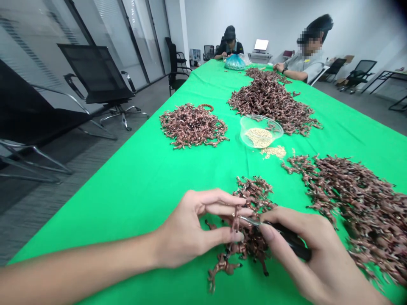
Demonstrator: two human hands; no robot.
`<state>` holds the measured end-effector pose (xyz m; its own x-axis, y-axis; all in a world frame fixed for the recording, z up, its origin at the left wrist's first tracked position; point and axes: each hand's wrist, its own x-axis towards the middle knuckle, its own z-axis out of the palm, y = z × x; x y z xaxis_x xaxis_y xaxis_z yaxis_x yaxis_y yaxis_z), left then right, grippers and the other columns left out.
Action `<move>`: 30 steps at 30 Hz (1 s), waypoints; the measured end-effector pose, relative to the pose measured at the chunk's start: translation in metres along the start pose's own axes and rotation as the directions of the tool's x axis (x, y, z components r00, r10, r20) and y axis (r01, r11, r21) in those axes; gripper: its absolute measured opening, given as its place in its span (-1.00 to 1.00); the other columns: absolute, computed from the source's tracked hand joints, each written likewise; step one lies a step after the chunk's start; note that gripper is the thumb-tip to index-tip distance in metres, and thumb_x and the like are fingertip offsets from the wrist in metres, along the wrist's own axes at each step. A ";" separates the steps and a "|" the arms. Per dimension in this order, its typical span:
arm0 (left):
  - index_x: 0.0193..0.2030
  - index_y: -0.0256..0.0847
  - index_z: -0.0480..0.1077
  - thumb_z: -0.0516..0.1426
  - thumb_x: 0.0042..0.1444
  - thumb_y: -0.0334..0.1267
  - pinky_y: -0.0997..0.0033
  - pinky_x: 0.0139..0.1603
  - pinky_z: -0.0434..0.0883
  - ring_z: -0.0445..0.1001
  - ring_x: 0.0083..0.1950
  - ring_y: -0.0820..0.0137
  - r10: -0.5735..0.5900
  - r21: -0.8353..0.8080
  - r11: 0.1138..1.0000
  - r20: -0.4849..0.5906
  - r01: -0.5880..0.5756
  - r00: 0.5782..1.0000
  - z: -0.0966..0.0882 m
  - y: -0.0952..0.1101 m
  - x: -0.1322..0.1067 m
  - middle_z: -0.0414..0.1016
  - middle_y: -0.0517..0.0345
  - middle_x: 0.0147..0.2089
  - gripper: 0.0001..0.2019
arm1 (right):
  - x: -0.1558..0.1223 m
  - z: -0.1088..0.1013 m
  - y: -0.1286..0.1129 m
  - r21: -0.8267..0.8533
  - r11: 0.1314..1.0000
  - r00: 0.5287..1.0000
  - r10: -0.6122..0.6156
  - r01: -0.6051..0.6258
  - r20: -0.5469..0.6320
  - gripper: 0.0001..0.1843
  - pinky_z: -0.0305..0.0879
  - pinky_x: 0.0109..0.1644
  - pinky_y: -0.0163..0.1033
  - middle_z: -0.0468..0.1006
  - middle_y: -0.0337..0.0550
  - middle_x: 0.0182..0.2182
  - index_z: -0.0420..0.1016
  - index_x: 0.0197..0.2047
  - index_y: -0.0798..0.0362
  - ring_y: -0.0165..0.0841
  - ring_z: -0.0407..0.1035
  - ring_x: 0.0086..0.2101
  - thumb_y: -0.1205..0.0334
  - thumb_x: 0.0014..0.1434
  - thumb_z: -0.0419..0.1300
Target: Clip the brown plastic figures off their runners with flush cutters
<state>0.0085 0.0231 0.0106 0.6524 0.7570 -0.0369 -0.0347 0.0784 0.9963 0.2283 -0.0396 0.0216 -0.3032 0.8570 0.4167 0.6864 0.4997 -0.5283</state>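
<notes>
My left hand (190, 228) pinches a small copper-brown figure piece (235, 220) between thumb and fingers, just above a small heap of the same pieces (252, 195). My right hand (314, 254) is closed round a black-handled tool (294, 242) whose metal tip (249, 220) touches the held piece. A few loose pieces (222, 267) lie on the green cloth (143, 178) under my hands.
A large heap of brown pieces (359, 203) lies at my right, another heap (192, 125) at the centre left, a big heap (273, 101) further back. A clear bowl of pale beads (260, 131) stands mid-table. Two people sit at the far end. Black chairs (95, 76) stand left.
</notes>
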 end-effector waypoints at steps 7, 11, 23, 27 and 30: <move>0.05 -0.22 0.45 0.40 0.04 -0.34 0.50 -0.08 0.53 0.65 -0.14 0.41 -0.096 -0.118 0.988 0.035 0.099 0.995 -0.003 0.000 0.002 0.67 0.04 -0.03 -0.57 | 0.000 -0.002 0.018 -0.369 0.888 0.931 -0.341 0.274 -0.130 -0.82 0.38 -0.28 -0.21 0.56 0.00 -0.33 0.47 -0.12 0.24 -0.31 0.41 -0.33 0.34 0.22 0.25; 0.03 -0.24 0.45 0.41 0.02 -0.33 0.52 -0.16 0.48 0.58 -0.25 0.49 -0.129 -0.145 0.980 0.055 0.135 0.990 -0.005 0.001 0.004 0.68 0.02 -0.07 -0.57 | -0.004 -0.002 0.024 -0.609 0.707 0.862 -0.501 0.359 -0.074 -0.69 0.39 -0.24 -0.09 0.61 0.10 -0.30 0.51 -0.11 0.27 -0.18 0.45 -0.30 0.25 0.14 0.36; 0.01 -0.31 0.49 0.45 -0.08 -0.31 0.54 -0.35 0.37 0.50 -0.35 0.47 -0.158 -0.124 0.979 0.043 0.163 0.986 -0.006 -0.003 0.004 0.63 0.07 -0.30 -0.51 | -0.004 -0.006 0.020 -0.724 0.543 0.780 -0.625 0.425 -0.011 -0.65 0.23 -0.36 -0.14 0.64 -0.01 -0.40 0.55 -0.12 0.23 -0.21 0.41 -0.38 0.32 0.02 0.45; 0.01 -0.32 0.48 0.45 -0.08 -0.29 0.59 -0.42 0.38 0.49 -0.39 0.50 -0.192 -0.127 0.972 0.048 0.196 0.980 -0.007 -0.001 0.004 0.62 0.08 -0.30 -0.50 | -0.002 -0.008 0.018 -0.716 0.540 0.773 -0.635 0.443 0.000 -0.67 0.19 -0.37 -0.14 0.64 -0.01 -0.41 0.56 -0.14 0.25 -0.21 0.39 -0.37 0.37 0.01 0.43; -0.01 -0.34 0.48 0.44 -0.06 -0.31 0.62 -0.46 0.40 0.47 -0.43 0.53 -0.182 -0.139 0.972 0.052 0.188 0.982 -0.006 0.000 0.004 0.62 0.08 -0.29 -0.54 | -0.002 -0.008 0.018 -0.719 0.542 0.776 -0.630 0.435 -0.005 -0.71 0.23 -0.34 -0.15 0.63 -0.07 -0.41 0.57 -0.13 0.19 -0.24 0.41 -0.38 0.31 0.05 0.42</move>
<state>0.0063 0.0304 0.0101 0.6864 0.6951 -0.2136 -0.0167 0.3088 0.9510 0.2468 -0.0333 0.0166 -0.6646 0.3497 0.6604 0.7154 0.5529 0.4272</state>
